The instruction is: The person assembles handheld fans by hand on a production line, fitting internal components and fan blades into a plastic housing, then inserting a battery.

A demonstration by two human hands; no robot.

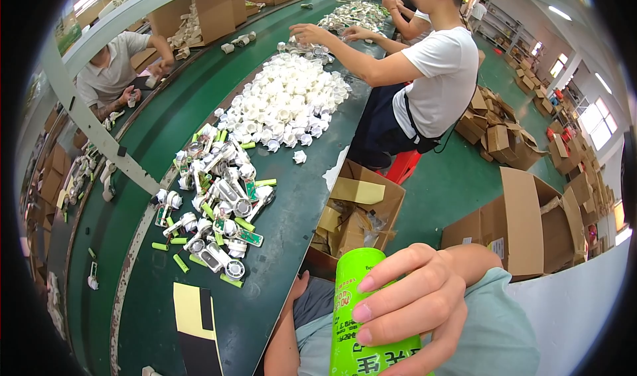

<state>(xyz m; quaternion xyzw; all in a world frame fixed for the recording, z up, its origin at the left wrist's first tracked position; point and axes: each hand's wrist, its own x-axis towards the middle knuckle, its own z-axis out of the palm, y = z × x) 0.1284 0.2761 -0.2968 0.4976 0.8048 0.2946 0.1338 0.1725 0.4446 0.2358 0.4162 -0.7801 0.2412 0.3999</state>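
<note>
Close in front of me, my right hand is wrapped round a bright green printed can, its fingers lying across the side. The can's lower part runs out of the picture. My left hand is low by the table's near edge, beside my grey-clad leg, and its fingers are mostly hidden. On the green table lies a heap of small opened devices with green circuit boards and green battery cells. Beyond it spreads a large pile of white plastic parts.
A yellow and black sheet lies on the near tabletop. Cardboard boxes stand beside the table and at the right. A co-worker in a white shirt sits farther along, another person across. A metal frame post rises at the left.
</note>
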